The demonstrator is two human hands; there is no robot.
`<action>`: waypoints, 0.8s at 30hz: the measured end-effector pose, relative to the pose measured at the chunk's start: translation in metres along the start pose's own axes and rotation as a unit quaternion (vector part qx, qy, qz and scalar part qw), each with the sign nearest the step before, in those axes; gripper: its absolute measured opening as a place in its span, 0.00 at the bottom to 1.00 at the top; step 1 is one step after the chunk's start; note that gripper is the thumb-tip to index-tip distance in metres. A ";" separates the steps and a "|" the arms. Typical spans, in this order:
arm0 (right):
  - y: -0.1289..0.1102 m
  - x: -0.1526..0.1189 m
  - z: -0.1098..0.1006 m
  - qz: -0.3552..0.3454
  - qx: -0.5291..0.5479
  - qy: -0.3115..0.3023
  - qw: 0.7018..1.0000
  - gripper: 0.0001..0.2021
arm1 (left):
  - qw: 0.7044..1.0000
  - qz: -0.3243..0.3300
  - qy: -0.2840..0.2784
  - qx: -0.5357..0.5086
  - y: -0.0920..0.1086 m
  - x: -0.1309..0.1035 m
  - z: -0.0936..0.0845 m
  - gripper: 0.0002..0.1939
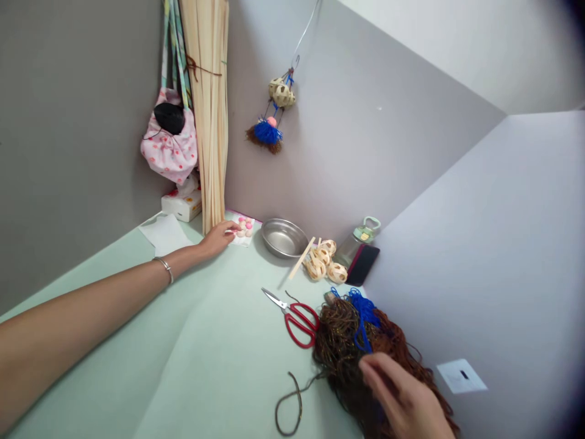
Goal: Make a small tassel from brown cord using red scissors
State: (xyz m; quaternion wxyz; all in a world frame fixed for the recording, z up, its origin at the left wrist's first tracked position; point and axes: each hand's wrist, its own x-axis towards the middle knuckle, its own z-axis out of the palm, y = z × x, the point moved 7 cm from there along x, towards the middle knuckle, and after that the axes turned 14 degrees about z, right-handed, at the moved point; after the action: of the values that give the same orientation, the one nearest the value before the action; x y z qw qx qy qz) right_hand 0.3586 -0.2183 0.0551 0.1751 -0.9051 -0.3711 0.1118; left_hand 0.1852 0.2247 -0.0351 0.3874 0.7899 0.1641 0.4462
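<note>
Where bundled strips (209,128) stand, the left hand (217,240), its grip unclear, reaches the pink balls (248,225); a bowl (286,239), scissors (284,304) and woven balls (316,266) precede the yarn heap (339,335), above which the right hand (404,395) has its fingertips together.

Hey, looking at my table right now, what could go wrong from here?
The small round beads could roll off their paper if your left hand, right beside them, nudges them.
The scissors lie with their red handles against the brown yarn, so strands might snag if the pile shifts.
The blue yarn is heaped with the brown, so pulling one could tangle both.
</note>
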 end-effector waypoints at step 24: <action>-0.075 -0.002 0.111 -0.153 -0.337 -0.149 0.917 0.13 | 0.853 0.019 -0.505 -0.127 0.202 -0.134 0.107 0.23</action>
State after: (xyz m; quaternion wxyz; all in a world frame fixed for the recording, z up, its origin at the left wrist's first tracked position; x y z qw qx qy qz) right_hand 0.2728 -0.1439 -0.0164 -0.1824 -0.8154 -0.5426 0.0860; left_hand 0.1837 -0.0365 0.0086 0.5058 0.8532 -0.1272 0.0101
